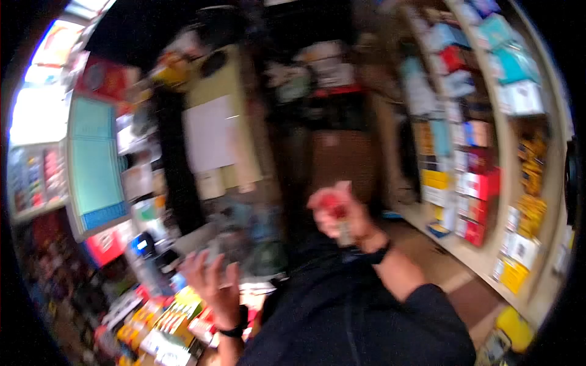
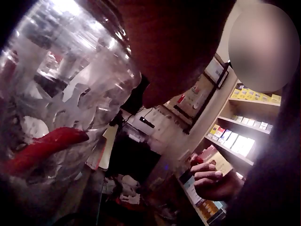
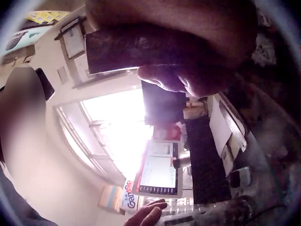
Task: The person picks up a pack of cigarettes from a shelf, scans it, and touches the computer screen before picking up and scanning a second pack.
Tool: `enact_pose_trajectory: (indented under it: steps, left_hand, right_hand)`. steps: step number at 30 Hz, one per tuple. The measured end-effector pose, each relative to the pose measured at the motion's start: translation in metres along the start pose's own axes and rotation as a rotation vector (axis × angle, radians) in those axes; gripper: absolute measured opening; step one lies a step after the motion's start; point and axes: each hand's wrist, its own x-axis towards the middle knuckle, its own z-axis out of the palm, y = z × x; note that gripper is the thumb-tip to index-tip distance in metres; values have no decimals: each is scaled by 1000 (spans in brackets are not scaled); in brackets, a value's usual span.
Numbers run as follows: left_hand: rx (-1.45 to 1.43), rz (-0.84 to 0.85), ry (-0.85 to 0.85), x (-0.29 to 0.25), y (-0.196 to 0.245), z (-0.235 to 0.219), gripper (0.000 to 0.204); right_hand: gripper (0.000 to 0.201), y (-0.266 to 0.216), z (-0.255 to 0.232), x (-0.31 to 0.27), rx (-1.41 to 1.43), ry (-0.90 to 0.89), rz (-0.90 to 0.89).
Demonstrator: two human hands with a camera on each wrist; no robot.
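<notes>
My right hand (image 1: 342,216) is raised in front of the body and grips a small box (image 2: 220,164). The box looks pale yellow with a pinkish-red side in the left wrist view. In the right wrist view it is a dark slab (image 3: 115,51), its far part hidden by the fingers. My left hand (image 1: 213,285) is lower and to the left, its fingers straight and spread. Close by that hand is a crinkled clear plastic container (image 2: 70,101), with a red strip (image 2: 49,146) and pale pieces showing through it.
Shelves (image 1: 452,213) of small boxes line the right side. A lit monitor (image 1: 96,161) stands at left, near a pale sheet (image 1: 209,133). Colourful packets (image 1: 177,320) lie at lower left. A yellow item (image 1: 514,326) is at lower right. The head view is motion-blurred.
</notes>
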Motion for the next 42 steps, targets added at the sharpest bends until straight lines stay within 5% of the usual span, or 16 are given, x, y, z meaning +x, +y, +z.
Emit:
enact_pose_trajectory:
  steps: [3,29,36,42]
  left_hand:
    - [28,46,50,-3,0,9,28]
    - [120,112,99,-9,6,4,28]
    - [110,135,78,-7,10,-1,42]
    - [-203,84,30,10,42,-24,56]
  right_hand:
    - [79,-4,10,-8,-186,48,-90]
    - [69,-17,38,-53,-175,59,-216]
    - [69,-7,24,-51,-130,38,-239]
    - [68,-14,24,-61,-156,59,-270]
